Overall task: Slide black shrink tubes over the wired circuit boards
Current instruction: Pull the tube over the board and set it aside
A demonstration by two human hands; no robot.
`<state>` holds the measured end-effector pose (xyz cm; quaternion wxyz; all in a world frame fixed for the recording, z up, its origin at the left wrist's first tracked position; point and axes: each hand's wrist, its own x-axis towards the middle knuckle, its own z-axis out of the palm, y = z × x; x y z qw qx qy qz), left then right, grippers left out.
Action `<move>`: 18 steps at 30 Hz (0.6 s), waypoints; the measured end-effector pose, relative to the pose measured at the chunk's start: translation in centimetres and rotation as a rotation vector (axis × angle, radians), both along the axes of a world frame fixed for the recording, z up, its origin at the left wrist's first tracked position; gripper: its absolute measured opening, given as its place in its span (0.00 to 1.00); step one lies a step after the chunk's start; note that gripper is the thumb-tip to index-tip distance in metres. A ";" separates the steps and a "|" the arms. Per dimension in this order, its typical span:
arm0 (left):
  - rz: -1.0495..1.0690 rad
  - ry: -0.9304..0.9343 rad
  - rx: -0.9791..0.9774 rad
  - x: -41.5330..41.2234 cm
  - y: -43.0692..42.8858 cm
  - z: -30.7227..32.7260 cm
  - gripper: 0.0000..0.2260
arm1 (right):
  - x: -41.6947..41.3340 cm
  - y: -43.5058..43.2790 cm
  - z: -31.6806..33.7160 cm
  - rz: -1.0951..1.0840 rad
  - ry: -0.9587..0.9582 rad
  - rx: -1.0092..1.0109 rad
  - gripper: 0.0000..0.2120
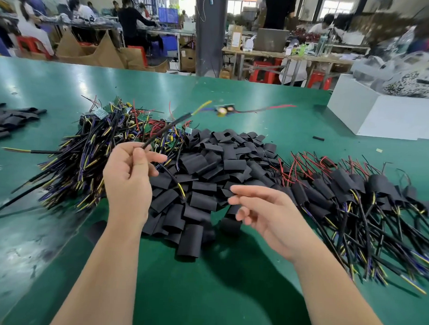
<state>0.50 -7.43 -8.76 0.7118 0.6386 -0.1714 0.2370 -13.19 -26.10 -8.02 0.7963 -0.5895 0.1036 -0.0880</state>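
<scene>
Left hand: the left hand (129, 178) is raised above the green table mat (202, 297), thumb and forefinger pinching the near end of a thin black sheathed cable (165, 128).
Held piece: the cable rises away and to the right to a small wired circuit board with a yellow coil (225, 110), hanging in the air and blurred; thin red wires (282, 106) trail further right from it.
Long axis: cable, board and red wires form one line running from the left hand out to the far right, with the red-wire end free.
Right hand: the right hand (267, 213) holds nothing, its fingers loosely spread and pointing left.
Tubes: the heap of short black flattened shrink tubes (208, 167) lies on the mat between the two hands; the right fingertips hover over its near right edge.
Nearer hand: the right, since the left is occupied with the cable.
Key relation: the board sits well beyond and above the heap, so a tube has to come up to it.
Likely next: the right hand takes one tube and meets an end of that line, mouth along the axis.
Risk: splayed wires may catch the tube's mouth.
Other piles: bare wired boards (106, 138) at left, sleeved ones (354, 193) at right.
</scene>
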 end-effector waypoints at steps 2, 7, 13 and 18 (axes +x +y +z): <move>-0.123 -0.012 0.103 -0.4 -0.3 0.0 0.09 | 0.0 0.1 -0.1 0.138 -0.083 0.139 0.22; -0.247 0.016 0.300 -1.0 -1.0 0.0 0.10 | -0.6 -1.2 0.2 0.215 -0.382 0.244 0.32; 0.110 0.002 0.793 -1.5 -0.9 -0.4 0.08 | -0.1 -0.7 0.6 -0.073 -0.271 0.226 0.11; 0.052 -0.206 0.839 -4.0 -3.0 0.4 0.15 | 0.4 0.2 0.1 -0.137 -0.185 0.181 0.10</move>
